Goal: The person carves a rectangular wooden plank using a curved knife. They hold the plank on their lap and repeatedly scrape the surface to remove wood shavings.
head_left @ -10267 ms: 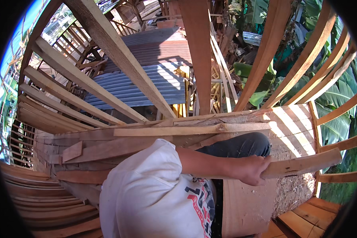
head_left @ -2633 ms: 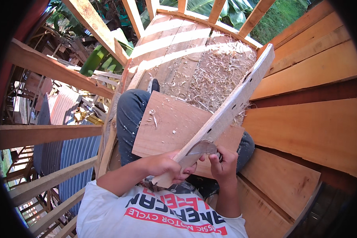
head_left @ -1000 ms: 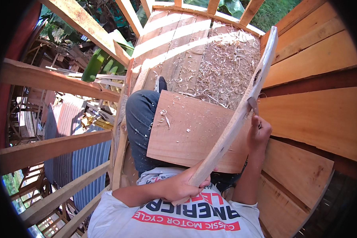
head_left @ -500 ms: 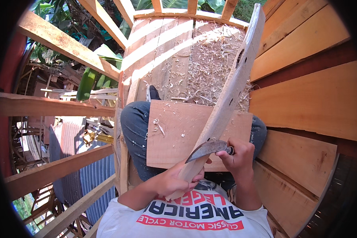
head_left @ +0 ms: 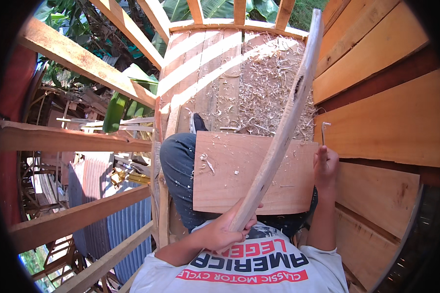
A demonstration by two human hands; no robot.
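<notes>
My left hand (head_left: 227, 230) is closed around the lower end of a long, slightly curved wooden piece (head_left: 284, 132). The piece slants up and away to the right, passing over a flat wooden board (head_left: 225, 180) that lies across my lap. A dark hole shows in its upper half. To the right of the board, my right hand (head_left: 325, 166) grips a curved knife (head_left: 323, 136), raised and apart from the wood. Its blade appears edge-on as a thin line, with a pale curl at the tip. The fingers hide its handle.
Wood shavings (head_left: 274, 73) cover much of the plank floor (head_left: 181, 73) ahead. Overlapping wooden boards (head_left: 376, 117) form a wall close on my right. Wooden rails (head_left: 73, 139) run along the left, with corrugated sheets (head_left: 127, 224) beyond and below. A shoe (head_left: 199, 123) rests beside the lap board.
The knife has left the wooden piece's lower part; my right hand has moved forward and right, turning the blade edge-on. The wooden piece has rolled, showing a narrower side.
</notes>
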